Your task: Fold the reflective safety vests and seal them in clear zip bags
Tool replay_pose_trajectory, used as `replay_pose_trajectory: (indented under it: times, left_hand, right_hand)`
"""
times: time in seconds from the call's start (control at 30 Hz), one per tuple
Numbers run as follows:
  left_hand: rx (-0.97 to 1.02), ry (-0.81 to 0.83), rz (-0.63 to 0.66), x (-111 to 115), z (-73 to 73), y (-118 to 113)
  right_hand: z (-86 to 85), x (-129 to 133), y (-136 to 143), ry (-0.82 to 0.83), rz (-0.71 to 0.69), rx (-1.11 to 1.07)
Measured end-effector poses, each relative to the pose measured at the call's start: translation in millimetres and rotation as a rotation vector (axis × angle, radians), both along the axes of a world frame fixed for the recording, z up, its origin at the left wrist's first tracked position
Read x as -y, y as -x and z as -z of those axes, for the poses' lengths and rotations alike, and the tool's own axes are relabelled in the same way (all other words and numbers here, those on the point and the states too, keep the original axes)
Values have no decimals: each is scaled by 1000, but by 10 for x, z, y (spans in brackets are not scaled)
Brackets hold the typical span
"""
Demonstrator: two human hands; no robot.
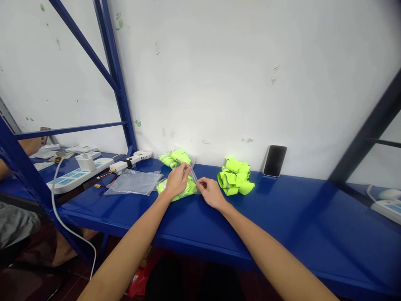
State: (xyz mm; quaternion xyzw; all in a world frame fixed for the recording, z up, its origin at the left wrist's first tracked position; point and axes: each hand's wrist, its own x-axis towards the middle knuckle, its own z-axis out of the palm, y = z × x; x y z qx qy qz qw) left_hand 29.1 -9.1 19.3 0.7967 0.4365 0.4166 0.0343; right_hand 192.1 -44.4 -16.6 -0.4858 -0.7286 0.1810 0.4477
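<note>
A clear plastic bag with a folded neon-yellow strap inside (181, 193) lies on the blue table in front of me. My left hand (178, 179) pinches the bag's upper edge near its far corner. Lower along the same edge, my right hand (210, 191) has its fingers closed on the bag. Behind my left hand is another bagged neon-yellow bundle (175, 158). Loose neon-yellow straps (236, 177) sit in a pile to the right of my right hand. Flat transparent bags (134, 182) are stacked at the left.
A phone (275, 161) leans on the wall. White power strip (79, 174), cable (55, 209) and small fan (143, 155) are at the left. Blue frame posts (117, 83) flank the table (282, 217). Another person's arm (29, 146) shows far left.
</note>
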Motion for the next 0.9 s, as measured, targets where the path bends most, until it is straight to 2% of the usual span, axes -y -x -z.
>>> replay_pose_trajectory:
  times: [0.17, 0.3, 0.57, 0.9]
  left_hand:
    - [-8, -3, 14, 10, -1, -7]
    - [-27, -8, 39, 32, -2, -13]
    - [-47, -12, 30, 45, -9, -25]
    - [-30, -11, 24, 36, -5, -22]
  right_hand:
    - [16, -50, -40, 32, -80, -113]
    - [-5, -51, -28, 20, -65, -60]
    - [-24, -11, 28, -108, 15, 129]
    - [-30, 7, -9, -106, 28, 97]
